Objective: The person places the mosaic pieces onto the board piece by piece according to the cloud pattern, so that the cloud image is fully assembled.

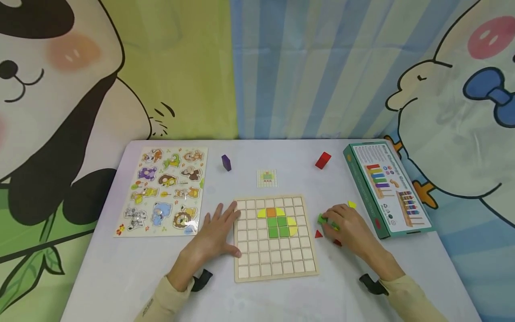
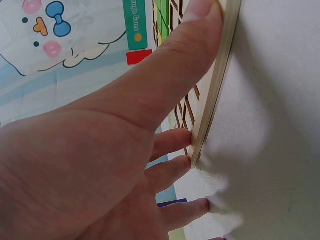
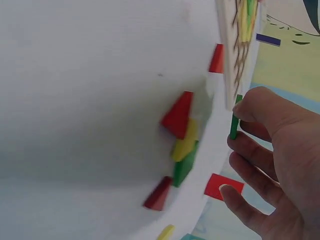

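Note:
A wooden grid board (image 1: 250,258) lies at the table's middle, with green, yellow and orange tiles (image 1: 278,227) in several of its squares. My left hand (image 1: 213,233) rests against the board's left edge, fingers spread; the left wrist view has its thumb (image 2: 175,55) along the rim. To the board's right, my right hand (image 1: 351,229) pinches a small green tile (image 3: 235,123) between thumb and forefinger. Beneath that hand are loose pieces: a red one (image 3: 179,116), a yellow one (image 3: 186,142), a green one (image 3: 185,167) and a dark red one (image 3: 159,194).
A small pattern card (image 1: 267,178) lies beyond the board, between a purple block (image 1: 226,163) and a red block (image 1: 323,160). An animal puzzle board (image 1: 169,208) lies at the left and a green game box (image 1: 362,190) at the right. Curtains (image 1: 257,67) hang behind the table.

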`<state>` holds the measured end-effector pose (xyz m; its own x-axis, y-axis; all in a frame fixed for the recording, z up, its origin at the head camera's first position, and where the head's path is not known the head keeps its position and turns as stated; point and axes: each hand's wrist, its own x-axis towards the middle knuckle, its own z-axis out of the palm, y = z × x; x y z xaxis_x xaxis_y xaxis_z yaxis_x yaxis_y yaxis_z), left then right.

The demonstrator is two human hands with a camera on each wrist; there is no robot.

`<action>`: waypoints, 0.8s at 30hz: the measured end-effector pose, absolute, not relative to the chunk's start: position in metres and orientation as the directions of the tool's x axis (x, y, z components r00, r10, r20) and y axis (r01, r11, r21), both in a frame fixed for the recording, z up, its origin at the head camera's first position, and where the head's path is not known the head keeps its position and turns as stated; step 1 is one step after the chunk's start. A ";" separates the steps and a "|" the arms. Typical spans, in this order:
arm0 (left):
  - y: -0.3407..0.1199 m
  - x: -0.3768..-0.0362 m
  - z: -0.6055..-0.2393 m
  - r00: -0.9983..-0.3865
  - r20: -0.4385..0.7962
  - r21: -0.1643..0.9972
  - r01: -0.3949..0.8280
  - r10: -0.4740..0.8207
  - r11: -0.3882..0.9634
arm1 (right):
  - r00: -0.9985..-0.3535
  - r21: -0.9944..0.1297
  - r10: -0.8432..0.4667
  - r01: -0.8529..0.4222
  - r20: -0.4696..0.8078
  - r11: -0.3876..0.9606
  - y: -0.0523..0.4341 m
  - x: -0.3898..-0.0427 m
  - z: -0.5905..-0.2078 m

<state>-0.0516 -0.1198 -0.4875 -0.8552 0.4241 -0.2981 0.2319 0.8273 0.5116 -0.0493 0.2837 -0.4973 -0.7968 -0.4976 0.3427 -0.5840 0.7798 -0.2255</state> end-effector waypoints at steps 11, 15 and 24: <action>-0.119 -0.055 -0.486 -0.854 -0.298 0.519 0.230 0.427 0.823 | -0.713 -0.242 -0.600 -0.694 0.363 0.678 0.224 -0.074 -0.478; -0.120 -0.054 -0.485 -0.853 -0.294 0.521 0.235 0.431 0.820 | -0.653 -0.222 -0.647 -0.750 0.393 0.622 0.197 -0.078 -0.480; -0.122 -0.052 -0.485 -0.853 -0.272 0.540 0.249 0.446 0.804 | -0.575 -0.186 -0.728 -0.815 0.372 0.549 0.152 -0.079 -0.486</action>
<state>-0.0521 -0.1218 -0.4854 -0.8527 0.4460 -0.2719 0.2485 0.8043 0.5397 -0.0791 0.1520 -0.4857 -0.5752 -0.7284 0.3723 -0.8151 0.5488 -0.1857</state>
